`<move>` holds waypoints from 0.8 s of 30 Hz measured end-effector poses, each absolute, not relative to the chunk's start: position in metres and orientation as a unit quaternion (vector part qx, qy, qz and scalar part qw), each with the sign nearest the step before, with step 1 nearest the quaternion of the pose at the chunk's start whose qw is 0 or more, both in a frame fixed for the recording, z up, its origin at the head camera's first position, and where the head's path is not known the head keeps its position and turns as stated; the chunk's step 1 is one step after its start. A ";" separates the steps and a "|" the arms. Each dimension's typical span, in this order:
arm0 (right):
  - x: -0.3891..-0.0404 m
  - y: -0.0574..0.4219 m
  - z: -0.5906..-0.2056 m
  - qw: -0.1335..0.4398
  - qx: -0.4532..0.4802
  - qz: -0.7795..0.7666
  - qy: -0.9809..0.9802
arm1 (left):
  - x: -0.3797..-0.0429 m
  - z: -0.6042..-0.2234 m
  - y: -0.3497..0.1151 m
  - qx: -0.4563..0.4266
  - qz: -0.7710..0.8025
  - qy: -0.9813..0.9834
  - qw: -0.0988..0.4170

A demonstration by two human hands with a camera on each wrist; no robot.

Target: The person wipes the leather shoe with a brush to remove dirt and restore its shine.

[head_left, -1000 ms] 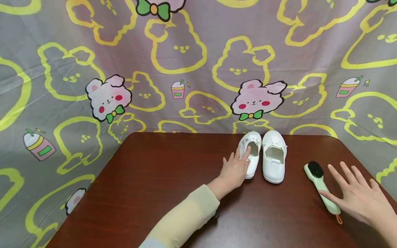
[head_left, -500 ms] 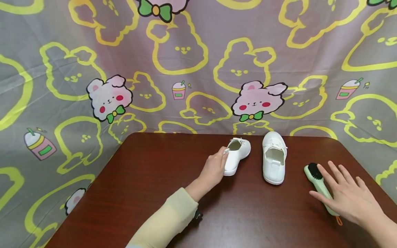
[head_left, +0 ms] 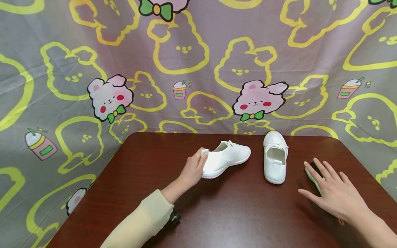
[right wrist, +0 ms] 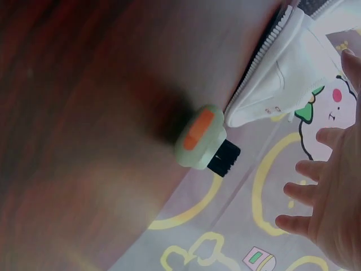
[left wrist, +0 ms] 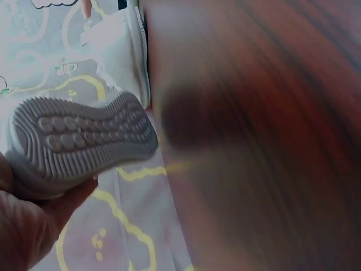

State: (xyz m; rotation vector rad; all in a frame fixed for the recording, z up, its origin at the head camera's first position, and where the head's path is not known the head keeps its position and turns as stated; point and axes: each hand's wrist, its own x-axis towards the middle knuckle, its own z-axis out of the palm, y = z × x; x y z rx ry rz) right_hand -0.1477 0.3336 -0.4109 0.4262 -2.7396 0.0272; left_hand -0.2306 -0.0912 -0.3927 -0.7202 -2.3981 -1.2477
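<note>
My left hand grips a white slip-on shoe by its heel, fingers and thumb at the back collar. The shoe is raised off the table, toe pointing right; its ribbed grey sole faces the left wrist camera. A second white shoe stands on the table to the right, toe toward the back. My right hand, fingers spread, hovers over a pale green shoe brush with black bristles and covers most of it in the head view. It holds nothing.
Everything is on a dark reddish-brown table. A grey-pink curtain with yellow cartoon outlines hangs behind it and at the sides. A small black device shows under the left wrist.
My left hand took hold of the left shoe, lifted it, moved it left and turned it from toe-back to toe-right. My right hand shifted left over the brush.
</note>
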 end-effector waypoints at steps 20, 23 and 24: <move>-0.145 0.335 -0.415 0.173 0.150 -0.003 -0.973 | -0.205 -0.401 -0.141 -0.244 -0.557 -0.794 -0.006; -0.144 0.336 -0.416 0.174 0.151 -0.004 -0.973 | -0.206 -0.404 -0.143 -0.238 -0.562 -0.792 -0.016; -0.143 0.337 -0.416 0.175 0.151 -0.005 -0.973 | -0.207 -0.405 -0.143 -0.232 -0.560 -0.795 -0.011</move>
